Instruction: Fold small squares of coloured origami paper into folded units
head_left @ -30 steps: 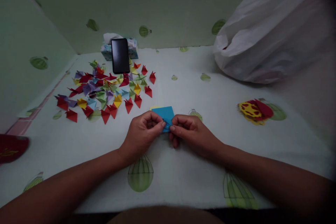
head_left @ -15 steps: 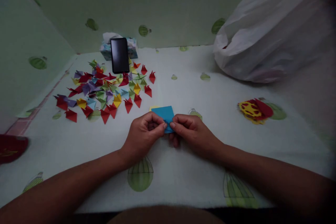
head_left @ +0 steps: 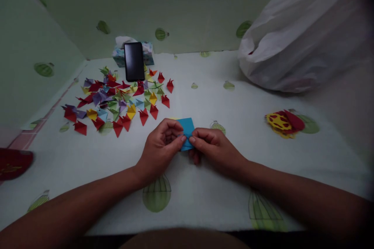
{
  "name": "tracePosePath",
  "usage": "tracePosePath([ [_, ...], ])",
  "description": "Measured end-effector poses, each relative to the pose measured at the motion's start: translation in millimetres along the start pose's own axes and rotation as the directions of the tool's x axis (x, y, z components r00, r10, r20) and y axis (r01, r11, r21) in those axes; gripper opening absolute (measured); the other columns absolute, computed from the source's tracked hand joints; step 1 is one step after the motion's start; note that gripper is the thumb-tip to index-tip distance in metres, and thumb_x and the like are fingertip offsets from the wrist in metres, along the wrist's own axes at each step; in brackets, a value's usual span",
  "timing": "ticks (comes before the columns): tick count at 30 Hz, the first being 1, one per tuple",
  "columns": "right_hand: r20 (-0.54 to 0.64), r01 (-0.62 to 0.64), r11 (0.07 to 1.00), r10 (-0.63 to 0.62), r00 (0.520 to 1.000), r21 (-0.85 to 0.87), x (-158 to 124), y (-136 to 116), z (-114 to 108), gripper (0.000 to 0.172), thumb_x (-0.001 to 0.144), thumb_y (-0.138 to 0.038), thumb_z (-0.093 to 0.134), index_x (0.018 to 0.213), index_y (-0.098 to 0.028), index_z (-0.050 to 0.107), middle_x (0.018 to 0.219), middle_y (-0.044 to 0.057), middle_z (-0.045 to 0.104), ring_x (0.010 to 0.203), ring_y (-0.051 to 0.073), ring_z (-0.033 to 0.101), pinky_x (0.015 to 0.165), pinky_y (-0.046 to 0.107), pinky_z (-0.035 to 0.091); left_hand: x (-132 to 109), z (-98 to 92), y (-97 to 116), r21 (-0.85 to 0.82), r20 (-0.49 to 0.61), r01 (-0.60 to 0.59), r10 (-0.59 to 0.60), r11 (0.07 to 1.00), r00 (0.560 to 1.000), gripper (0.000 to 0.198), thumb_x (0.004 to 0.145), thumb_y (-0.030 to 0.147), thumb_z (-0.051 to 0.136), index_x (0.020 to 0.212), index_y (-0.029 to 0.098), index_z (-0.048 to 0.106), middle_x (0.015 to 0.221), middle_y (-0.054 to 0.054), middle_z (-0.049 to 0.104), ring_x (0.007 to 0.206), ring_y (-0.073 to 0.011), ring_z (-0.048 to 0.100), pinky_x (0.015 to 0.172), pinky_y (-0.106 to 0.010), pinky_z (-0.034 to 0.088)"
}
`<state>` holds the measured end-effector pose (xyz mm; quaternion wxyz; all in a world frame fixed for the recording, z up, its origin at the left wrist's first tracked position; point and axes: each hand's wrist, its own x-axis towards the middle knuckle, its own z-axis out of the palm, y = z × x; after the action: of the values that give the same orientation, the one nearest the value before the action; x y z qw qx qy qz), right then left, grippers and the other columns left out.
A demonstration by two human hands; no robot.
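Pale green walls [head_left: 193, 7] with balloon prints are enclosing a worktop [head_left: 210, 190], whose white covering is carrying the same balloon pattern. Light is appearing dim throughout.

Blue paper [head_left: 187, 124] is lying at the centre of the worktop, between the two hands. The left hand [head_left: 163, 144] is holding narrow, its thumb and fingertips pinching the paper's near left part. The right hand [head_left: 214, 146] is likewise pinching, its thumb pressing at the near right side. Both hands are covering part of the paper, so the inspector is unable to tell whether one sheet or several are being held. A yellow sliver [head_left: 173, 118] is showing just beyond the left fingers.

Beyond and left of the hands, folded paper birds [head_left: 117, 97] in red, yellow, green, purple, orange and blue are lying in a crowded heap, many overlapping. A black phone [head_left: 134, 62] is leaning against a tissue box [head_left: 148, 55] behind them, blocking the middle of its front; white tissue [head_left: 124, 40] is protruding from the top.

Toward the far right, a large white plastic bag [head_left: 286, 50] is occupying the corner. Nearer, yellow cut-outs [head_left: 279, 121] are lying beside a red piece [head_left: 295, 120], touching it. A red object [head_left: 14, 163], partly outside the view, is resting at the left edge.
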<state>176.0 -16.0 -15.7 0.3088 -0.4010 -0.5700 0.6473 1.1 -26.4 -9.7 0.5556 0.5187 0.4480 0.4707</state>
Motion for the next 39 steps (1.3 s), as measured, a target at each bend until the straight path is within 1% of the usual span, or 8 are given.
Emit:
tracePosePath([
  [5,0.028,-0.029,0.996,0.027,0.999,0.081,-0.5,-1.4,0.8,0.028,0.086,-0.035,0.062,0.067,-0.017,0.053,0.061,-0.002,0.06,0.049,0.009,0.057,0.049,0.022,0.045,0.1,-0.9,-1.2,0.026,0.018,-0.05,0.05,0.998,0.999,0.015,0.08,0.017,0.07,0.086,0.018,0.056,0.077,0.003,0.058,0.068,-0.0078,0.056,0.062,-0.018,0.046],
  [10,-0.007,-0.016,1.0,0.017,1.0,0.025,-1.7,-5.3,1.0,0.027,0.087,-0.033,0.06,0.066,-0.017,0.052,0.058,-0.002,0.059,0.047,0.008,0.056,0.048,0.022,0.043,2.5,-3.7,-0.1,-0.036,0.077,0.085,-0.082,0.996,0.994,0.022,0.083,0.027,0.068,0.1,0.019,0.056,0.073,0.003,0.063,0.063,-0.0097,0.057,0.059,-0.021,0.046],
  [12,-0.011,-0.003,0.999,0.003,1.0,-0.033,-1.9,-5.3,1.2,0.029,0.088,-0.033,0.059,0.065,-0.017,0.053,0.055,-0.003,0.058,0.047,0.008,0.054,0.048,0.022,0.042,3.5,-4.9,1.3,0.037,0.102,0.145,-0.148,0.989,0.984,0.02,0.082,0.031,0.069,0.091,0.016,0.06,0.068,0.003,0.061,0.059,-0.009,0.054,0.056,-0.021,0.043],
  [15,0.005,0.009,0.997,-0.009,1.0,-0.082,-2.1,-4.0,2.0,0.029,0.09,-0.034,0.057,0.066,-0.017,0.054,0.053,-0.003,0.057,0.047,0.009,0.054,0.049,0.022,0.042,3.5,-5.9,2.6,0.137,0.117,0.156,-0.172,0.978,0.978,0.024,0.082,0.034,0.07,0.073,0.014,0.061,0.062,0.002,0.057,0.055,-0.0082,0.049,0.053,-0.021,0.039],
  [21,0.033,0.031,0.997,-0.029,0.999,-0.068,-3.0,-4.1,1.4,0.029,0.091,-0.035,0.054,0.068,-0.017,0.055,0.057,-0.001,0.059,0.049,0.01,0.056,0.05,0.023,0.044,3.6,-7.0,2.0,0.12,0.137,0.124,-0.14,0.985,0.981,0.026,0.085,0.036,0.065,0.072,0.015,0.06,0.06,0.002,0.059,0.055,-0.0091,0.052,0.054,-0.022,0.041],
  [26,-0.017,0.018,0.998,-0.019,1.0,-0.067,-2.9,-5.9,-0.2,0.029,0.09,-0.034,0.054,0.067,-0.017,0.052,0.059,-0.001,0.059,0.048,0.009,0.056,0.05,0.023,0.044,6.4,-9.1,3.9,0.159,0.176,0.117,-0.145,0.98,0.974,0.037,0.095,0.041,0.05,0.07,0.015,0.059,0.06,0.0,0.061,0.058,-0.0107,0.056,0.061,-0.024,0.044],
  [32,-0.055,0.027,0.993,-0.034,0.998,-0.116,-3.3,-7.4,0.3,0.029,0.091,-0.033,0.054,0.066,-0.017,0.053,0.056,-0.002,0.058,0.048,0.009,0.055,0.049,0.023,0.044,4.8,-6.7,3.0,0.079,0.177,0.212,-0.223,0.974,0.959,0.026,0.078,0.037,0.073,0.08,0.015,0.06,0.062,0.002,0.06,0.054,-0.0097,0.053,0.054,-0.022,0.041],
  [39,-0.006,0.031,0.998,-0.031,1.0,-0.05,-2.2,-4.6,-1.8,0.029,0.091,-0.036,0.055,0.068,-0.018,0.053,0.061,-0.001,0.06,0.052,0.01,0.057,0.053,0.024,0.045,3.2,-8.2,2.1,0.113,0.156,0.177,-0.193,0.978,0.969,0.025,0.082,0.037,0.069,0.077,0.015,0.059,0.061,0.003,0.057,0.052,-0.0084,0.05,0.053,-0.021,0.038],
])
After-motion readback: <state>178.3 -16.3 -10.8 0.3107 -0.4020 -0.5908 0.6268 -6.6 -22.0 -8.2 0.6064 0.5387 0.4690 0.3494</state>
